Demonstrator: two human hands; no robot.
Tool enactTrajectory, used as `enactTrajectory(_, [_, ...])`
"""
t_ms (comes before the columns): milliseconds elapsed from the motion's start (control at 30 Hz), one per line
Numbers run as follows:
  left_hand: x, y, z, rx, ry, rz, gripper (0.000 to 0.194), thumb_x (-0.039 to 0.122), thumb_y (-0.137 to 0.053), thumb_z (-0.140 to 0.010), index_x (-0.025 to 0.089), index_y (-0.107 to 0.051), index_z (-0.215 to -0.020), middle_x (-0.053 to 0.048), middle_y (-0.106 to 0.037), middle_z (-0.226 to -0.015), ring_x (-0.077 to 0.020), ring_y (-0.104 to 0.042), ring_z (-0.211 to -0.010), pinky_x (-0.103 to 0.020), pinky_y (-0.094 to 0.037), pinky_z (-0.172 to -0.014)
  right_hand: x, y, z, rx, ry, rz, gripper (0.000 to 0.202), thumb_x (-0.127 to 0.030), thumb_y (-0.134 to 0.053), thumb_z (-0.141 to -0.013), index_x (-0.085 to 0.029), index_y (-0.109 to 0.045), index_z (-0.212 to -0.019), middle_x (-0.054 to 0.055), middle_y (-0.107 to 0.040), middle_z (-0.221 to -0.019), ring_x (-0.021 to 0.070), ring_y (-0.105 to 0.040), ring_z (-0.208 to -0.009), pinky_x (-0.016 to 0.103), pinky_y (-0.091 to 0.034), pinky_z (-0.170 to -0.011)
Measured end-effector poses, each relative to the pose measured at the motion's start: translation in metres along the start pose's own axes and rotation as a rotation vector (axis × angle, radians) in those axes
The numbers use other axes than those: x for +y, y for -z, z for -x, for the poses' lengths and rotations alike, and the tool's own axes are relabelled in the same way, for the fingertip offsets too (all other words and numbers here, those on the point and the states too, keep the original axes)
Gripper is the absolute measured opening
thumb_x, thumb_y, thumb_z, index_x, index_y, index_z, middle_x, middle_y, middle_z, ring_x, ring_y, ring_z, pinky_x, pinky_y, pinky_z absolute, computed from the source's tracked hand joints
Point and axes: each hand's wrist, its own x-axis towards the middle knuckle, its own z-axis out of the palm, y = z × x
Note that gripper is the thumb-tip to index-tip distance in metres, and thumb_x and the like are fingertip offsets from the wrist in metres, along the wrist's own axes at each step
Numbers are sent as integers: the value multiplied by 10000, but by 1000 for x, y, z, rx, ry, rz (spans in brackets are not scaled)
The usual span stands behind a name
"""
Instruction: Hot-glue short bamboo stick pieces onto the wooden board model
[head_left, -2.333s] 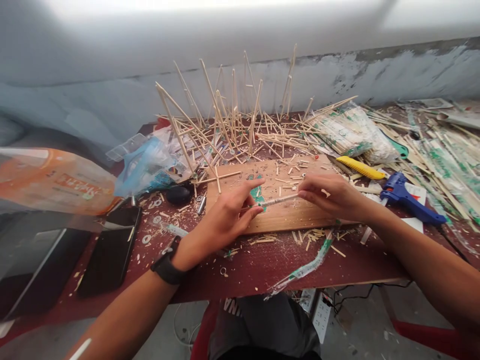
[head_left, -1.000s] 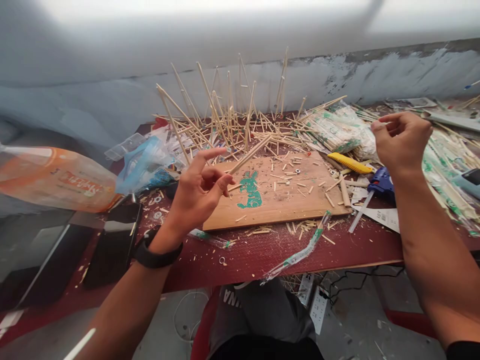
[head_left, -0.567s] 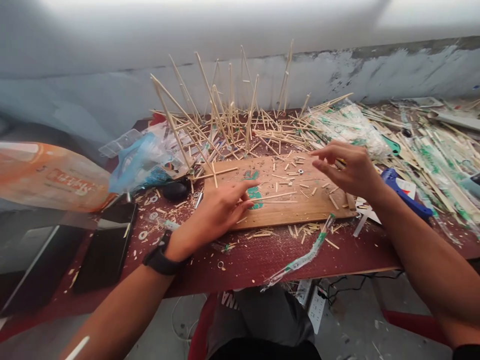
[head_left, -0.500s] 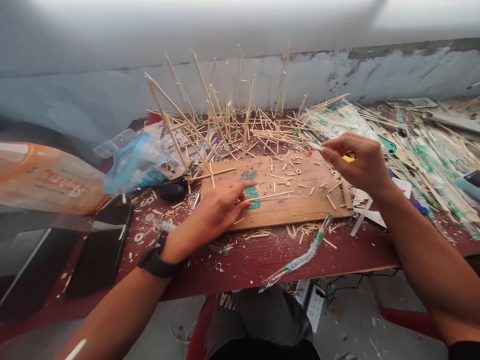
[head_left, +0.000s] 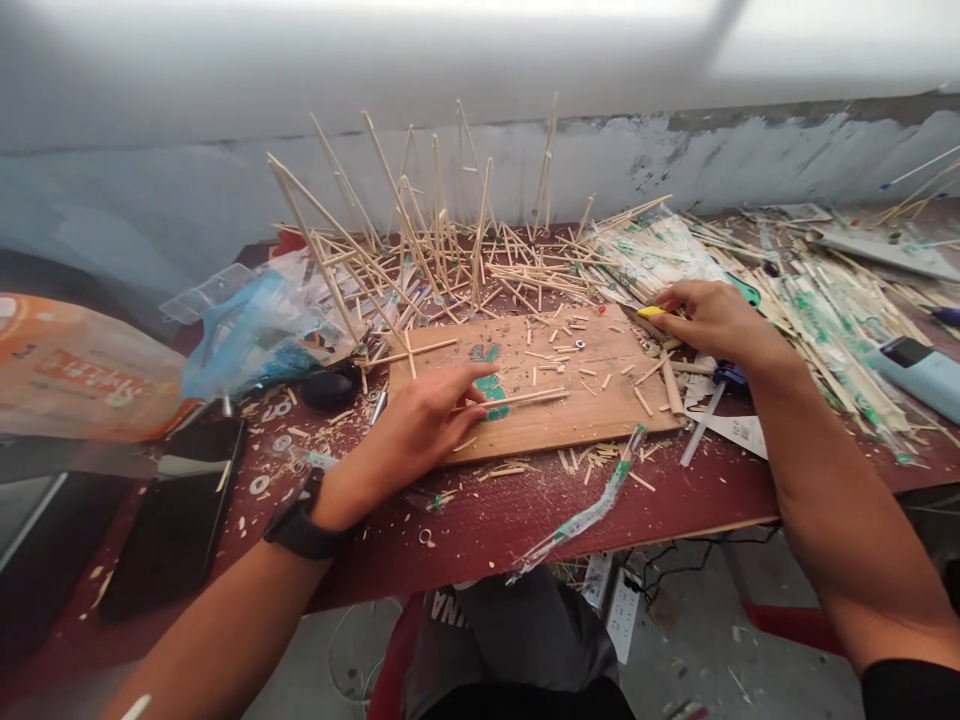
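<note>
My left hand (head_left: 420, 415), with a black watch on its wrist, rests over the left part of a wooden board (head_left: 525, 430). Its thumb and fingers pinch a pair of thin wooden sticks (head_left: 536, 396) that lie side by side and point right. Beyond the board's far right corner, my right hand (head_left: 709, 315) has its fingers closed on a yellow-handled knife (head_left: 651, 312). A dark, narrow blade shows to the left of the handle; the rest is under the hand. Short cut stick pieces and a small metal nut (head_left: 580, 344) are scattered on the board.
Upright stick frames (head_left: 405, 215) stand behind the board. Plastic-wrapped sticks (head_left: 832, 340) cover the right side, near a blue glue gun (head_left: 729, 376). A phone (head_left: 180, 520), a black mouse (head_left: 330, 387) and an orange bag (head_left: 82, 375) lie left. A crumpled wrapper (head_left: 592, 510) crosses the front edge.
My right hand has come down to the table and closed on the yellow-handled knife. My left hand keeps its pinch on the sticks. The whole view has shifted slightly.
</note>
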Motion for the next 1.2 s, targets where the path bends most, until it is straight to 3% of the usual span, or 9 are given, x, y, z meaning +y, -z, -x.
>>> enactTrajectory(167, [0, 1, 0, 8, 14, 22, 381, 137, -622, -1030, 104, -629, -1409, -56, -815, -956, -152, -778, -820, -264, -624, -756, 6, 0, -2, -48, -3, 72, 411, -429, -604, -849, -203, -803, -1129, 141, -780, -969, 269, -660, -773, 421, -493, -704])
enactTrajectory(367, [-2, 1, -1, 7, 12, 44, 399, 136, -614, -1011, 118, -625, -1409, -58, -815, -981, -149, -767, -823, -286, -642, -800, 9, -4, -2, -56, -47, 80, 371, -387, -632, -869, -222, -798, -1157, 121, -778, -950, 290, -686, -793, 431, -512, -744])
enactTrajectory(533, [-3, 1, -1, 4, -2, 51, 408, 116, -584, -1003, 128, -620, -1410, -57, -816, -991, -154, -769, -846, -302, -647, -833, 13, -13, -6, 111, -8, 130, 318, -252, -590, -894, -223, -824, -1107, 148, -752, -1089, 330, -691, -1035, 469, -548, -884])
enactTrajectory(600, [-5, 1, -1, 14, -11, 35, 415, 96, -572, -992, 128, -626, -1402, -56, -814, -987, -152, -769, -849, -302, -646, -846, 11, -15, -7, 124, 6, 180, 311, -220, -557, -901, -219, -844, -1021, 160, -729, -1154, 347, -662, -1096, 495, -542, -906])
enactTrajectory(967, [-6, 2, -2, 15, -4, -8, 434, 44, -539, -964, 132, -636, -1378, -59, -809, -985, -169, -790, -893, -312, -647, -850, 3, -13, -3, 48, -12, 156, 255, -406, -661, -886, -231, -847, -875, 173, -686, -1144, 417, -602, -1132, 603, -510, -909])
enactTrajectory(1067, [-5, 2, -2, 22, -10, -10, 429, 54, -537, -969, 137, -633, -1379, -56, -804, -981, -165, -784, -885, -309, -644, -842, 4, -5, -2, 34, 26, 108, 249, -413, -643, -870, -235, -815, -848, 156, -688, -1027, 372, -620, -1047, 574, -509, -907])
enactTrajectory(1200, [-3, 3, -2, -4, 1, 8, 394, 108, -566, -993, 143, -627, -1381, -52, -797, -980, -160, -774, -876, -299, -638, -822, 1, 16, 9, -38, 42, -31, 250, -422, -624, -869, -223, -751, -786, 107, -657, -798, 252, -613, -772, 483, -512, -800])
